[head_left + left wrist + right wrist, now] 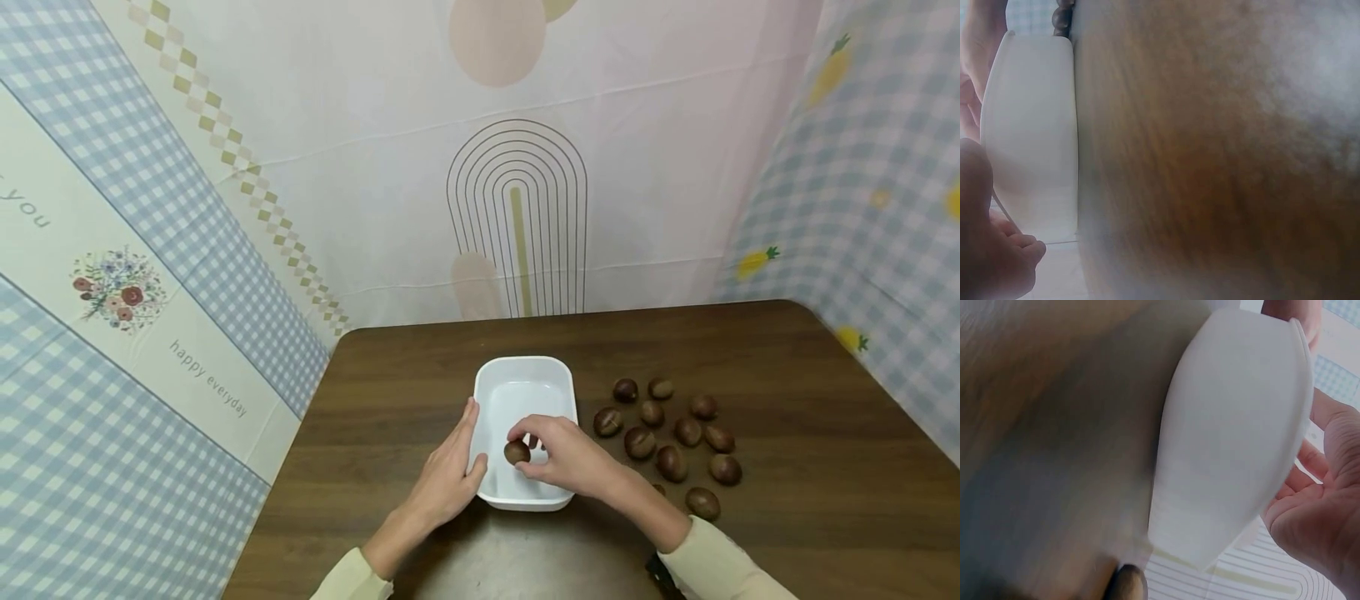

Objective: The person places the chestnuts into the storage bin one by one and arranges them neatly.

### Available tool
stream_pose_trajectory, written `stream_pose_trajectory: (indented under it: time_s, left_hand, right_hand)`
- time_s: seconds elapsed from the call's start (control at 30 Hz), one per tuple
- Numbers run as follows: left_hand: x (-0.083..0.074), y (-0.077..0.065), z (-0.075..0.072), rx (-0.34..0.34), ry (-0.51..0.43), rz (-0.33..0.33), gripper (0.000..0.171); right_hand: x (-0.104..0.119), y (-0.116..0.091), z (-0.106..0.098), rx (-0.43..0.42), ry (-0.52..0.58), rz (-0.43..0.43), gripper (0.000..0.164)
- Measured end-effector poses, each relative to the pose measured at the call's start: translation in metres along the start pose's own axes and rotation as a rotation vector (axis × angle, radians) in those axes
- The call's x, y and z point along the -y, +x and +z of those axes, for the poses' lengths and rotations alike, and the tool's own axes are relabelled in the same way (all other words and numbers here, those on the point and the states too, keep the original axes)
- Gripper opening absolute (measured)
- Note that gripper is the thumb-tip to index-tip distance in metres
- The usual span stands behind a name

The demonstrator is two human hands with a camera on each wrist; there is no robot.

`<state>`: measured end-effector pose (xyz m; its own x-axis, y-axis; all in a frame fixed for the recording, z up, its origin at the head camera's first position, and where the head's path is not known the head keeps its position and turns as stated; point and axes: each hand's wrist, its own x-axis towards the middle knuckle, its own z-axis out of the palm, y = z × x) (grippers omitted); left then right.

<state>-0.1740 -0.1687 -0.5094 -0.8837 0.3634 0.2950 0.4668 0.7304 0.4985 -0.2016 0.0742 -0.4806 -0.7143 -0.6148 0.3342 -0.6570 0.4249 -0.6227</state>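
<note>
A white rectangular dish (525,504) stands on the wooden table, its wall (1032,131) seen from the side in the left wrist view. My left hand (448,471) rests along its left side, fingers straight against the rim and thumb over the edge. Over the inside of the dish, my right hand (564,454) pinches a brown chestnut (517,452) between thumb and fingers. In the right wrist view that hand (1322,494) reaches over the rim, and the dish wall (1235,419) hides the chestnut.
Several chestnuts (671,463) lie loose on the table (390,392) to the right of the dish, one partly behind the right forearm. A black object (663,575) shows beside the right sleeve. Patterned cloths hang behind and on both sides.
</note>
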Motion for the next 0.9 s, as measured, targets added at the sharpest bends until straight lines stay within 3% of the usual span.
stream_pose_trajectory:
  time_s: [0.37, 0.9]
  left_hand:
    - [0.0, 0.0, 0.0, -0.009, 0.0, 0.015, 0.075]
    - [-0.001, -0.001, 0.001, -0.014, 0.003, 0.003, 0.073]
  right_hand:
    - [0.006, 0.007, 0.018, 0.051, -0.117, 0.043, 0.026]
    - [0.01, 0.018, 0.033, 0.116, -0.161, 0.021, 0.024]
